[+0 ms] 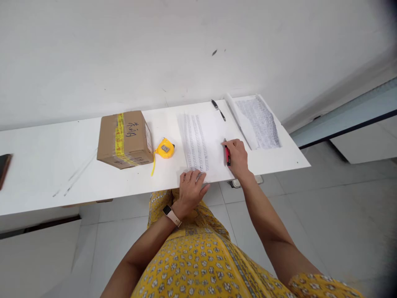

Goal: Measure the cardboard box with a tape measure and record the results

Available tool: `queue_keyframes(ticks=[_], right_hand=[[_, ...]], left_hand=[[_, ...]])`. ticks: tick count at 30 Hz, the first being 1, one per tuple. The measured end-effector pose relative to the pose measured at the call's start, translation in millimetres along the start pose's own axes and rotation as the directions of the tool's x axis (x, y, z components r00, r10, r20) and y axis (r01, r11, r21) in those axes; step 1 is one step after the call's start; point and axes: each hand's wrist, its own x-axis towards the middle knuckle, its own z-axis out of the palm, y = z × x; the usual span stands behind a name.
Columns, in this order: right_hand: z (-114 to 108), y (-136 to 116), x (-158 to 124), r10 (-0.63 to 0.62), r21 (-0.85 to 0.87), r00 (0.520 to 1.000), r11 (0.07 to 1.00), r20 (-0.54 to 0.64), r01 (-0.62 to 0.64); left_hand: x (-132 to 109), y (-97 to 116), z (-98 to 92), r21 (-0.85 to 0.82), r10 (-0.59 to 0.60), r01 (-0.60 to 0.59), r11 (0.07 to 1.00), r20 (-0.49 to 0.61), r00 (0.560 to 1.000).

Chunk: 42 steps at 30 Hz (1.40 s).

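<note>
My left hand rests on the near edge of a sheet of paper, its fingers stretched out and lying flat. Columns of small handwritten marks run down the left half of this sheet. My right hand is closed at the sheet's right side, around a slim red and black pen that is partly covered by the fingers. Beyond the right hand lies a black pen near the sheet's far right corner. To the right, another sheet is densely covered with writing.
A taped cardboard box stands on the white table, left of the papers. Beside it sits a yellow tape measure with its end pulled out a little. The wall borders the table's far side. A dark brown object lies far left.
</note>
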Motion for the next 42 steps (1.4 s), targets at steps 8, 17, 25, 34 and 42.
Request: queue_keyframes(ticks=[8,17,25,34,42], right_hand=[[19,18,-4,-0.091,-0.151,0.994,0.985,-0.064,0.080],[-4,-46,-8,0.037,0.147,0.947,0.989,-0.319,0.011],[-23,-195,0,-0.215,0.689,0.765,0.623,0.606,-0.371],[18,-266,35,-0.177,0.708,0.748,0.516,0.639,-0.483],[69,-301,173,-0.074,0.681,0.880,0.664,0.469,-0.307]], left_hand=[[55,-77,-35.4,0.202,-0.319,0.344,0.917,-0.147,0.936],[36,-47,-80.7,-0.573,-0.522,0.473,0.670,0.089,0.848],[-13,-19,-150.0,-0.866,-0.542,0.392,0.310,0.178,0.821],[-42,-54,-189.3,-0.879,-0.681,0.396,0.265,0.120,0.722],[-70,-70,-202.8,-0.909,-0.558,0.347,-0.231,0.416,0.718]])
